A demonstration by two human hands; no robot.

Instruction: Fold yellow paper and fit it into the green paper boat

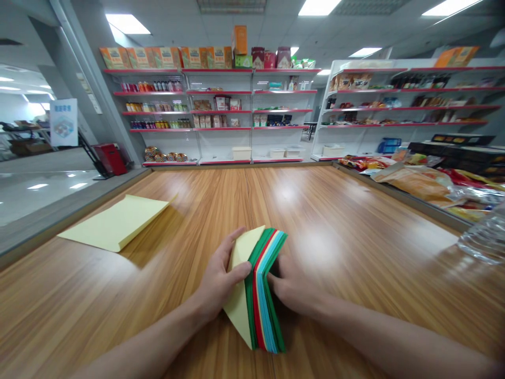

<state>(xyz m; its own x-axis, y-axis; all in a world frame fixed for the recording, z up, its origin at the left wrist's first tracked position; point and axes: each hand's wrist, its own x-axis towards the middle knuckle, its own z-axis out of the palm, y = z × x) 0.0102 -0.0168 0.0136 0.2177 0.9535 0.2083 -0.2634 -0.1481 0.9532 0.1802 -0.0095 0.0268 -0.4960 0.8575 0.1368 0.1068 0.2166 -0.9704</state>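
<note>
Between my hands, at the near middle of the table, is a stack of coloured paper (pixel 260 300) with green, red, cream and light blue layers and a pale yellow face on the left. The stack stands on edge and bends in the middle. My left hand (pixel 223 276) grips its left side, thumb on the near edge and fingers behind the yellow face. Against the right side is my right hand (pixel 294 284), closed, its fingertips partly hidden by the green layer. Farther left lies a loose pale yellow sheet (pixel 118 221) with one edge curling up.
The wooden table (pixel 221 200) has a raised rim. Snack packets (pixel 418 181) lie beyond its right rim, and a clear plastic bottle (pixel 485 239) is at the right edge. White shelves (pixel 221 142) with boxes and bottles stand behind the table.
</note>
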